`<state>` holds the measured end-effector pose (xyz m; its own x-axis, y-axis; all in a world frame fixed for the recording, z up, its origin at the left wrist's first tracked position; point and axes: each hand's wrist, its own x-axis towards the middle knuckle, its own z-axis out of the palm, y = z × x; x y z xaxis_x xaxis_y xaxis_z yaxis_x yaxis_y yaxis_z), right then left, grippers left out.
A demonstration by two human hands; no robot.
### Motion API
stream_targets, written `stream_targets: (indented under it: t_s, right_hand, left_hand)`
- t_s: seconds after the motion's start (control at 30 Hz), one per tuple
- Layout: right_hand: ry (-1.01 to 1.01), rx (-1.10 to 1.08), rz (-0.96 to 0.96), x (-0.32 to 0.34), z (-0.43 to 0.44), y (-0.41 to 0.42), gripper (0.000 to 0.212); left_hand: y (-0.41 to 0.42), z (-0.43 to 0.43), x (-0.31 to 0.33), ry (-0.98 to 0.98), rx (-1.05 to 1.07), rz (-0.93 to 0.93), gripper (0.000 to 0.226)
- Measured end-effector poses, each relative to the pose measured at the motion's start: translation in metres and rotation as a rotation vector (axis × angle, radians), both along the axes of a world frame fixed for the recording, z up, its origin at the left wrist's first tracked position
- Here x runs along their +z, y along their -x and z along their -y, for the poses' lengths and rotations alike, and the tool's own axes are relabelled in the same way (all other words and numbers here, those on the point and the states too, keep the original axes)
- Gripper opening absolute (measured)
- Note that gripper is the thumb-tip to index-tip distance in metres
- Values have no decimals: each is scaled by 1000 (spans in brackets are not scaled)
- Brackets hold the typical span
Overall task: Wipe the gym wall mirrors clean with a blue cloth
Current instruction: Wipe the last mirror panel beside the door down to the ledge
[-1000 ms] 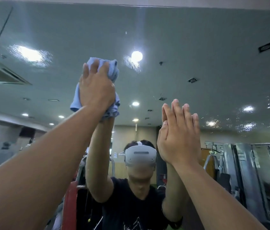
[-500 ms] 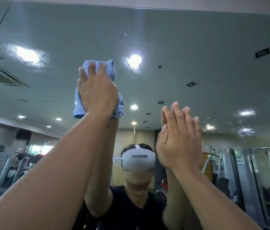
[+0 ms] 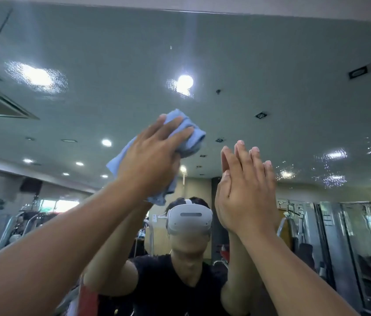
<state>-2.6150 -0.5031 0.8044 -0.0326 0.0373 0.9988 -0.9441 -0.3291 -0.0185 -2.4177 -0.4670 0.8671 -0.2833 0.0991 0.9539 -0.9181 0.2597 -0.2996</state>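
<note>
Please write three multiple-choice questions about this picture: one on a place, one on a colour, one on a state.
1. Where is the cloth? A. pressed on the mirror by the left hand; B. on the floor; C. on a machine.
2. What colour is it? A. red; B. blue; C. white.
3. How is the right hand? A. flat, fingers straight; B. a fist; C. gripping a bottle.
Answers: 1 A, the fingers lie over it against the mirror; 2 B, pale blue shows around the hand; 3 A, its fingers point up, straight and together.
</note>
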Motion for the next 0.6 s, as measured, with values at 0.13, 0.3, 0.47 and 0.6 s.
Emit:
stream_targets:
  t_s: [0.13,0.3,0.47,0.6]
  right_hand:
    - [0,-8,2,-1,2,-2,59]
    - [2,-48,11,1,5,-4,59]
    - [-5,-52,-14,-1,5,-1,58]
    - [-1,-26,-14,-1,4,0,58]
  left_hand:
    - [-39,-8,28,22,-7,-178,61]
    - [-11,-4,83,37,34,-402,30]
    - [51,3,91,-10,40,-325,42]
    - [54,-1,46,-70,-14,-153,51]
